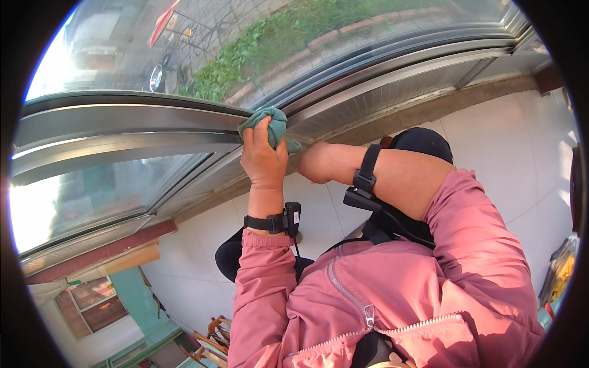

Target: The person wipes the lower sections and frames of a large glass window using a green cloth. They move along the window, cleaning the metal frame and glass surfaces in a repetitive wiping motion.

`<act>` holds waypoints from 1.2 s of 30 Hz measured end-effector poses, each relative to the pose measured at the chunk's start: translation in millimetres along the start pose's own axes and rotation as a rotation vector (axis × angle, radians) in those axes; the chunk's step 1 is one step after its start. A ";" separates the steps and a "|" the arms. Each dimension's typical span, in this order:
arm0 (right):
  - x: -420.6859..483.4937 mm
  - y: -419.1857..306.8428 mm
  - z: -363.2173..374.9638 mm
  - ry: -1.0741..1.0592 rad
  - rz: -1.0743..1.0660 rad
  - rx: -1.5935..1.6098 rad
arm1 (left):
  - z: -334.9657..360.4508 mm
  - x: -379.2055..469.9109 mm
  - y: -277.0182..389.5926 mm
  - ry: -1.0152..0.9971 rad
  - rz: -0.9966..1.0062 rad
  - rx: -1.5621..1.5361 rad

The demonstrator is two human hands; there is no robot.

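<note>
My left hand grips a bunched green cloth. It presses the cloth to the end of the metal frame of a glazed door or window panel, where this meets the long metal sill. A loose tail of the cloth hangs towards my right hand. That hand is lower and to the right, by the ribbed panel under the sill. It is slightly blurred and its fingers are turned away, so I cannot see whether it holds anything.
Beneath me is a pale tiled floor. A wooden chair stands at lower left, and a plastic bag lies at the far right. Through the glass show green plants and brick edging.
</note>
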State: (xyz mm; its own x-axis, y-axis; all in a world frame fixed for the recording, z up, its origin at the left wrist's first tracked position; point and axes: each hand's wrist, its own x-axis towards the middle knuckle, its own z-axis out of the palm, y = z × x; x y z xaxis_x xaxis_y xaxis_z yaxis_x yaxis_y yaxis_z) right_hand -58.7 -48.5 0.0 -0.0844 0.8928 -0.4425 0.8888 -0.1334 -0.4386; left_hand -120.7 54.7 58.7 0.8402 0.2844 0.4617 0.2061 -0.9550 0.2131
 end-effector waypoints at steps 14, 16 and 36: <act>-0.3 -4.4 18.1 0.081 -0.068 0.044 | 33.7 -6.8 37.7 -0.238 0.015 -0.088; -4.7 -0.5 30.2 0.176 -0.110 0.149 | 41.3 0.9 51.7 -0.279 0.101 -0.145; -9.7 9.2 0.6 -0.001 0.007 0.053 | -6.1 -26.4 -39.5 -0.435 -0.096 0.098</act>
State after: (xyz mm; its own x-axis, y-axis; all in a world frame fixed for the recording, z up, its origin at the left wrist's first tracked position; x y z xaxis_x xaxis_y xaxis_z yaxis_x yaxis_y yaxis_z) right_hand -49.9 -58.6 -0.2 -0.0787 0.8915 -0.4462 0.8642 -0.1622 -0.4764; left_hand -154.1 85.5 43.3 0.9433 0.3300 0.0349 0.3219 -0.9356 0.1451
